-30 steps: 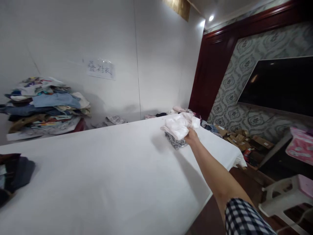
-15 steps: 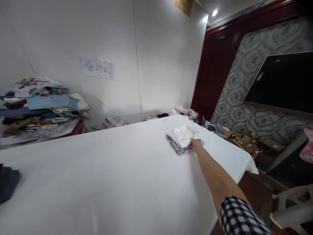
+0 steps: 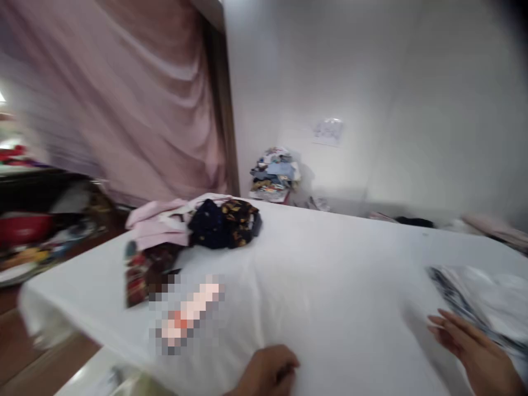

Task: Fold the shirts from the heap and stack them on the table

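My left hand (image 3: 268,371) is at the bottom of the view, low over the white-covered table (image 3: 330,297). Its fingers are curled in, and nothing shows in them. On the right, my right hand (image 3: 472,344) has its fingers stretched out and holds nothing. Just beyond it lies a folded white garment (image 3: 503,294) on top of a black-and-white patterned garment (image 3: 447,289). Whether the fingers touch the cloth I cannot tell; the picture is blurred. At the table's left lie a pink garment (image 3: 160,220), a navy garment (image 3: 208,223) and a dark flower-patterned garment (image 3: 241,223).
A red plaid cloth (image 3: 136,280) lies near the left table edge, beside a pixelated patch that hides what is there. Against the wall stands a clothes stack (image 3: 274,173). A pink curtain (image 3: 165,99) hangs at the left. More clothes (image 3: 412,221) lie behind the table.
The view has swung left, bringing the curtain and the left-side garments into sight. My right hand has let go of the folded white garment, and my left hand has come into view.
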Motion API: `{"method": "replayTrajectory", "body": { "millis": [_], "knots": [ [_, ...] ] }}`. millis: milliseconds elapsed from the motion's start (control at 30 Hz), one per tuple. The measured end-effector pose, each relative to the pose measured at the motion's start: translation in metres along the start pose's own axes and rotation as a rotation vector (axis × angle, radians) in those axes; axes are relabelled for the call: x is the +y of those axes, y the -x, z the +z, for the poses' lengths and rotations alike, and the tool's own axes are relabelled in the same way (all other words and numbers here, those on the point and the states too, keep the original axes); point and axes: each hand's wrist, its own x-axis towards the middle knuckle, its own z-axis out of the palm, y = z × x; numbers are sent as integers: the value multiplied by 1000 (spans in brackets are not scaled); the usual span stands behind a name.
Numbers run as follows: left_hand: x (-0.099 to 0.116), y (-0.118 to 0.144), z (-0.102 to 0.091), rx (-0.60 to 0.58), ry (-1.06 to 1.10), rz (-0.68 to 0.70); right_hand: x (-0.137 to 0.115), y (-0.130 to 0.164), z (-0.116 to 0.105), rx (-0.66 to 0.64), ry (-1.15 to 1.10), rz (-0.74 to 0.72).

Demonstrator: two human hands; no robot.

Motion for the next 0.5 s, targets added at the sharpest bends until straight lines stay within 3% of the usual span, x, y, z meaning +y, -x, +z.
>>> {"method": "replayTrajectory", "body": {
  "millis": [100, 167, 233, 300, 400, 500],
  "knots": [
    [11, 2, -2, -35, 51, -39, 4, 37, 66, -355, 179, 98],
    [23, 3, -8, 13, 57, -143, 4, 68, 109, -601, 277, 30],
    [36, 3, -24, 152, 6, -215, 4, 96, 145, -788, 353, -125],
    [44, -1, -54, 299, -84, -155, 9, 117, 173, -899, 453, -308],
    [41, -14, -119, 496, -264, 12, 27, 129, 196, -944, 616, -587],
    [23, -26, -193, 730, -473, -78, 61, 123, 202, -869, 639, -881]
  ]
}}
